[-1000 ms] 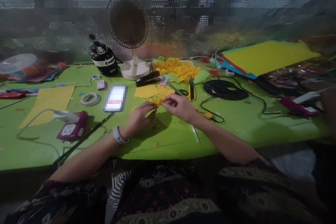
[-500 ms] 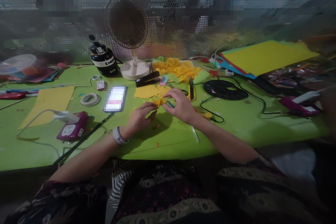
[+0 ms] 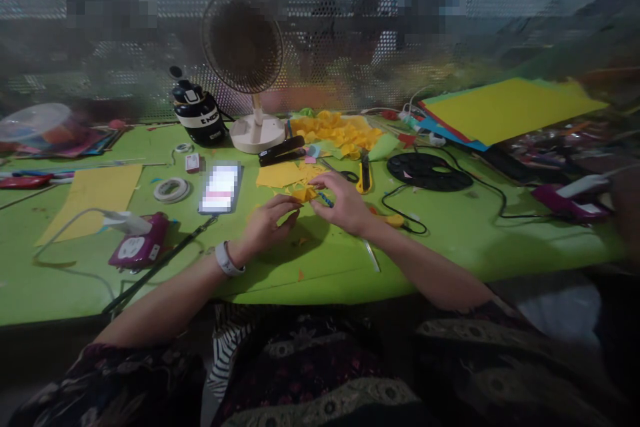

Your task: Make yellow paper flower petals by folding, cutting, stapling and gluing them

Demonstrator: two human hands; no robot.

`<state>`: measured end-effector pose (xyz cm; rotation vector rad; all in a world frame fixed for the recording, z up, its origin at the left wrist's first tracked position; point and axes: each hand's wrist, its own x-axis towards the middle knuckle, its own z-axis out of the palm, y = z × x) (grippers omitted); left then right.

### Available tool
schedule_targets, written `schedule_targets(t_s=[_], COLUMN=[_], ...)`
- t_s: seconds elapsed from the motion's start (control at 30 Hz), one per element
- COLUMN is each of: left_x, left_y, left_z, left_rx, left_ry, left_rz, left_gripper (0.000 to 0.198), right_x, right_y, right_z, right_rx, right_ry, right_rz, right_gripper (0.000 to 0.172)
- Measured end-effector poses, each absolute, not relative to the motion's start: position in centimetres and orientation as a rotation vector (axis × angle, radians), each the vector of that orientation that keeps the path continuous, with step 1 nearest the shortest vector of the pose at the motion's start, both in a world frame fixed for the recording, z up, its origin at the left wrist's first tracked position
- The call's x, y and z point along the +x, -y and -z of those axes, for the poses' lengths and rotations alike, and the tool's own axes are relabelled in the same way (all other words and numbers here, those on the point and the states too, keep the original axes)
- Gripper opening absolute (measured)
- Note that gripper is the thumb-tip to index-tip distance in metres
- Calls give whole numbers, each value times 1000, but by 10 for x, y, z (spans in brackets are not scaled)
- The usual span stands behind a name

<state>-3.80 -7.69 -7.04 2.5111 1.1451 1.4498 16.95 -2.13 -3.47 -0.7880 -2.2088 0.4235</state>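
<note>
"What's crowding that green table (image 3: 450, 247)?"

"Plenty. Along the far edge there's a fan (image 3: 257, 133) with a black bottle (image 3: 200, 123) to its left, and a heap of orange paper petals (image 3: 340, 133) to its right. A stapler (image 3: 281, 151) lies just in front of the fan's base. Out toward the far right corner, there's a stack of coloured sheets (image 3: 525, 110)."

"And closer in?"

"Left of the hands, a phone (image 3: 220, 188), a roll of tape (image 3: 171, 190), and a purple plug adapter (image 3: 139, 243) nearer the front edge. Yellow paper (image 3: 280, 174) lies just beyond the fingers. Past the right hand (image 3: 345, 203), scissors (image 3: 350, 176) and a yellow cutter (image 3: 366, 177) take up the space, with a black palette (image 3: 429, 170) farther right. A clear stick (image 3: 372, 255) lies under that forearm, toward the front edge."

"So what are they working on?"

"A small orange paper piece (image 3: 305, 195), between the two hands, roughly midway from front edge to far edge. The left hand (image 3: 265, 223) has its fingertips at the piece's left side; I can't tell whether they grip it. The right thumb is by its other side, forefinger spread away, and something blue (image 3: 326, 199) shows in that gap."
</note>
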Motion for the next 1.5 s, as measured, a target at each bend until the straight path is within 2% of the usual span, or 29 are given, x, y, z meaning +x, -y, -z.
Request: schedule_targets(t_s=[0.6,1.5], left_x=[-37,-39], left_y=[81,81], left_z=[68,62], left_rx=[2533,2431], left_ry=[-1137,-1082], left_rz=[-1401,-1381], left_gripper=[14,15], right_x=[169,169], right_y=[21,19], right_z=[34,37], right_rx=[-848,-830], right_ry=[2208,2242], right_rz=[-488,-375], right_gripper=[13,15])
